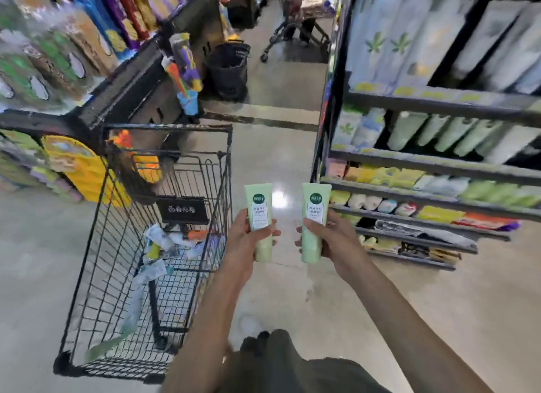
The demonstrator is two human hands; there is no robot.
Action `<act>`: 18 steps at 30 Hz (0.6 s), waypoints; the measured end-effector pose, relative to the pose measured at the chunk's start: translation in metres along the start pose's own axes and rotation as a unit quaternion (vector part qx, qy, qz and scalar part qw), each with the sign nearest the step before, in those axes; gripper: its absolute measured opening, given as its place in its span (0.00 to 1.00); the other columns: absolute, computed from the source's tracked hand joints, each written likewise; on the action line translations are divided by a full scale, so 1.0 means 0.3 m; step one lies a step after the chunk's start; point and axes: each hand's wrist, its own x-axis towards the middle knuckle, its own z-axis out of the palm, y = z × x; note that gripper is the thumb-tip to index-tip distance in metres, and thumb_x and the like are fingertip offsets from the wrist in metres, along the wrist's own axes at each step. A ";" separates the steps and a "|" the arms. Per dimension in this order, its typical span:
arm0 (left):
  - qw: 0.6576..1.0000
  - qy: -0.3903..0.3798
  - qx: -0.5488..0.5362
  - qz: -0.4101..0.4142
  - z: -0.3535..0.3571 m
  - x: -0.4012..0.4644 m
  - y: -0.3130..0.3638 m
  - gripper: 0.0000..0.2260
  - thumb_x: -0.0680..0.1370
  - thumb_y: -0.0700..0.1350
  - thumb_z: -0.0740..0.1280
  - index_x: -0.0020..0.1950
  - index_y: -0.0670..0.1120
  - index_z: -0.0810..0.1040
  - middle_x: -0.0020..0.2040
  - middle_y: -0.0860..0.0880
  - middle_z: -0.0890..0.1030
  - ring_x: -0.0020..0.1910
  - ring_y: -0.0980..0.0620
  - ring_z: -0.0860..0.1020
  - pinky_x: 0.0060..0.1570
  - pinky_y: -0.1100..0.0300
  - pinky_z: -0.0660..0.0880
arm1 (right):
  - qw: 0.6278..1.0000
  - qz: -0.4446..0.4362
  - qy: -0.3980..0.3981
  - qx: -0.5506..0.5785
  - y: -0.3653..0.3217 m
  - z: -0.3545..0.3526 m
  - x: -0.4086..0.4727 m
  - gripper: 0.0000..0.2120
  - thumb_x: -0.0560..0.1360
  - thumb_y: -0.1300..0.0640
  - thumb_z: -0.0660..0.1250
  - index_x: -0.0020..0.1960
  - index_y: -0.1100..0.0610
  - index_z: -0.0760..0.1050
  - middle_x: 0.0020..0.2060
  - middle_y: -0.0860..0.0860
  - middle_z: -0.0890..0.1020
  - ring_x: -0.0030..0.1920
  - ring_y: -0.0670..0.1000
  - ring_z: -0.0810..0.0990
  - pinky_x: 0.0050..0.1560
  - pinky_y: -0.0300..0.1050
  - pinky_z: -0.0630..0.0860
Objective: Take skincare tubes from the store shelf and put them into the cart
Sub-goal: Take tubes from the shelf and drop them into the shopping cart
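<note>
You held one tube (pixel 260 217) in left hand (pixel 248 240), another (pixel 313 220) in right hand (pixel 330 240), gripped mid-body; likely light, soft, slightly slick.

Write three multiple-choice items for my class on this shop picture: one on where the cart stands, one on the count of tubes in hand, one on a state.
1. Where is the cart relative to the person?
A. to the person's left
B. to the person's right
C. behind the shelves

2. How many pale green tubes are held?
A. one
B. two
C. four

3. What state are the held tubes in?
A. lying in the cart
C. upright, one per hand
B. standing on a shelf

Key: 1 A, the cart sits left of both arms; 2 B, the left tube and the right tube; 3 C, the left hand and the right hand each close a grip on one.
</note>
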 end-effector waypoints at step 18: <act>0.978 -0.183 0.091 -0.039 0.883 0.011 -0.238 0.20 0.76 0.34 0.72 0.67 0.43 0.76 0.57 0.41 0.85 0.47 0.42 0.84 0.46 0.48 0.82 | 0.974 -0.051 0.206 0.084 -0.061 -0.807 -0.283 0.17 0.77 0.57 0.74 0.64 0.56 0.78 0.50 0.60 0.87 0.47 0.66 0.86 0.53 0.67 0.83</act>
